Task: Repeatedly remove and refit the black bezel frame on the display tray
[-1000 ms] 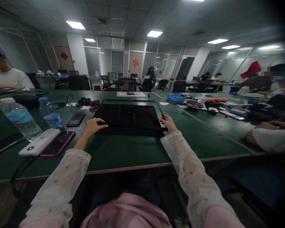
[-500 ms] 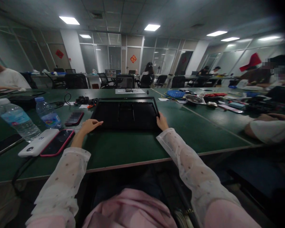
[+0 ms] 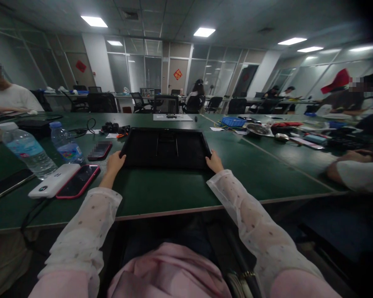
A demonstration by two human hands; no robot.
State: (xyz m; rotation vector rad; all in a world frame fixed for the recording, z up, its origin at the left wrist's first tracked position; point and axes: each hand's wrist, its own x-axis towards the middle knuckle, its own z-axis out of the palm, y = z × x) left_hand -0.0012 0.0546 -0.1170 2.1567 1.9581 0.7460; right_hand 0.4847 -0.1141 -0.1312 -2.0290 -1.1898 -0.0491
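Note:
A wide black rectangular panel (image 3: 143, 151) with a raised rim and a recessed slot near its middle lies in front of me on the green table. My left hand (image 3: 115, 162) is closed around its left edge, thumb on top. At the opposite side, my right hand (image 3: 215, 161) grips the right edge near the front corner. The undersides of the panel and the fingertips beneath it are hidden.
Left of the panel are two water bottles (image 3: 29, 151), a white power bank (image 3: 53, 181), a red-cased phone (image 3: 78, 181) and another phone (image 3: 100, 150). A blue basket (image 3: 233, 121) and a metal bowl (image 3: 257, 129) stand at the right back. A co-worker's arm (image 3: 359, 171) rests at far right.
My left hand has shifted from over the panel's front left corner to grasp its left edge. The right hand keeps its hold, and the panel's far rim now looks lower and flatter.

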